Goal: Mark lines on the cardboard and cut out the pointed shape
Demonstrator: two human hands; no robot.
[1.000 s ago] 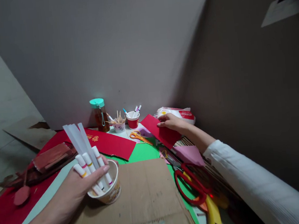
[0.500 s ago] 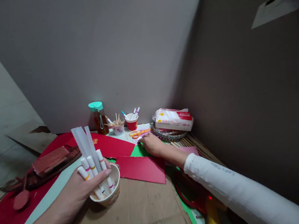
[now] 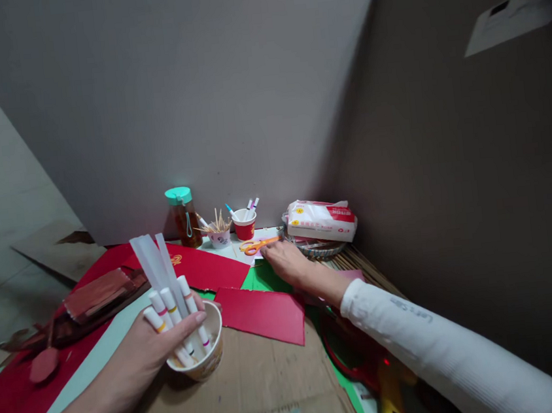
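My left hand (image 3: 155, 341) is closed round several white markers (image 3: 171, 306), its thumb lying across the front of them. They stand in a paper cup (image 3: 212, 351) on the cardboard, together with whitish translucent strips (image 3: 150, 262) that rise above their caps. Farther out, my right hand (image 3: 286, 262) reaches over green paper (image 3: 262, 276), palm down with its fingers curled together. Its fingertips are close to orange-handled scissors (image 3: 255, 245), on the near side of them. What those fingers hold, if anything, is hidden. A cut red card (image 3: 262, 316) lies between my hands.
Along the back stand a teal-lidded bottle (image 3: 186, 219), a small cup of toothpicks (image 3: 219, 237) and a red-and-white cup (image 3: 245, 228) with pens. A tissue pack (image 3: 321, 219) rests on a round basket at right. A brown model boat (image 3: 103, 297) sits at left; cardboard (image 3: 255, 383) covers the front.
My right hand has drawn slightly to the right, and more of the green paper shows beside it. The left hand keeps its hold on the markers in the cup.
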